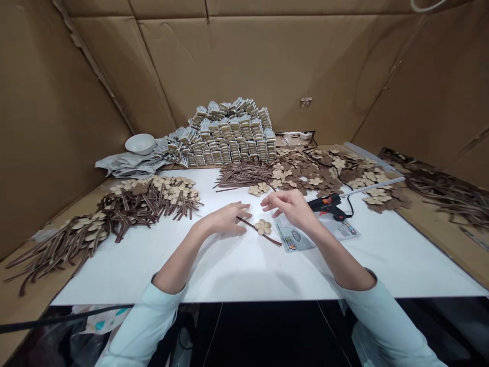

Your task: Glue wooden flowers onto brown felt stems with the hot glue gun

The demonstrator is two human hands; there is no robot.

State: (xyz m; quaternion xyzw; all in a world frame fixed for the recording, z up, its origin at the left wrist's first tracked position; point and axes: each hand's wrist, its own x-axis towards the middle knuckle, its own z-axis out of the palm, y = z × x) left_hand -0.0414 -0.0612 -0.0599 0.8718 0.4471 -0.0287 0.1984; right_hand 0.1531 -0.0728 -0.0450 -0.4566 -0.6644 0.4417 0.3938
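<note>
A beige flower cutout lies on the white table, on top of a narrow brown strip that slants to both sides of it. My left hand rests beside the strip's upper left end, fingers apart, and that end passes between thumb and forefinger without a visible grip. Just above and right of the flower, my right hand is raised with its fingers curled together; anything between the fingertips is too small to make out. A black glue gun lies to the right of this hand, over a printed plastic package.
Brown strips lie bundled in front of a stack of small wooden pieces. Flower cutouts are heaped at the back right. Strips with flowers pile up at left, near a white bowl. Cardboard walls enclose the table.
</note>
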